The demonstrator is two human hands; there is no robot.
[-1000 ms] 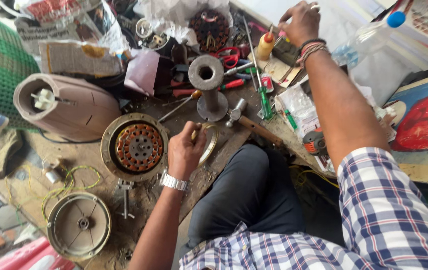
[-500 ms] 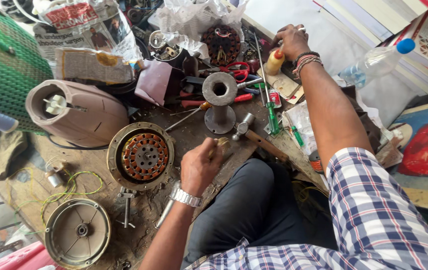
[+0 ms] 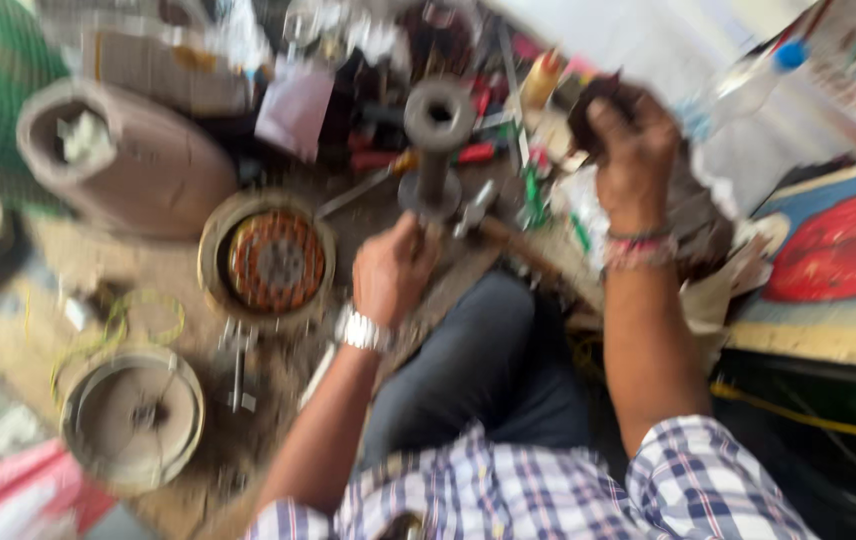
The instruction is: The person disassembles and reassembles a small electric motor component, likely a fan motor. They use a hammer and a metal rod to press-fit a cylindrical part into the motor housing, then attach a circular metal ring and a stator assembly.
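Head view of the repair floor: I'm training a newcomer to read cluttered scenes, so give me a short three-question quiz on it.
1. True or false: the left hand rests just below the base of the upright metal spool.
2. Which lies nearest the left hand? A the motor stator with copper windings, B the round metal end cover, C the clear plastic bottle with blue cap.
3. What is worn on the wrist of the raised right hand?

Key: 1 true. 2 A. 3 Bracelets or bands; what the hand itself grips is too blurred to tell.
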